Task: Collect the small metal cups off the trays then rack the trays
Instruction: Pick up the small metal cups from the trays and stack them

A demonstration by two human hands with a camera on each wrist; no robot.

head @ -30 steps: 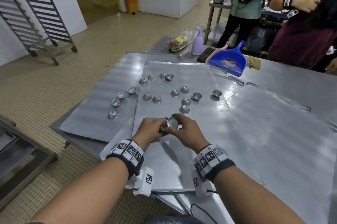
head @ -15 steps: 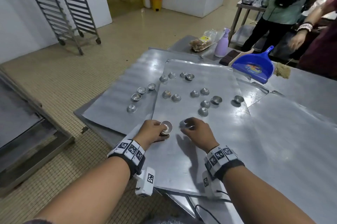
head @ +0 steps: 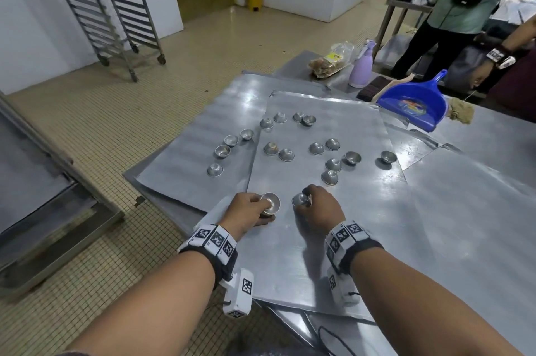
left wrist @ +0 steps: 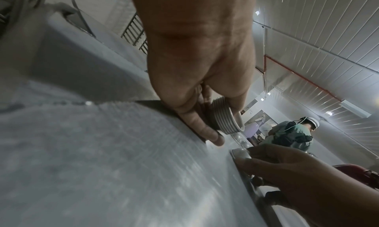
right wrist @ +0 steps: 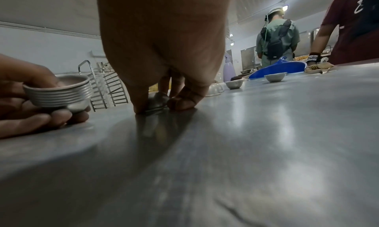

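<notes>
Nearby, loose cups (head: 330,176) beyond right hand (head: 319,206) pinching inverted cup (head: 301,199), left hand (head: 246,210) clasping nested stack (head: 270,203).

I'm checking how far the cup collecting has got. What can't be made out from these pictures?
- Cup under the right hand: the fingers cover most of it in the right wrist view.
- Stack of cups in the left hand: rims are too fine to count, base hidden by fingers.
- Far cups: too small in the head view to see inside.
- Tray near edge: hidden by both forearms.
</notes>
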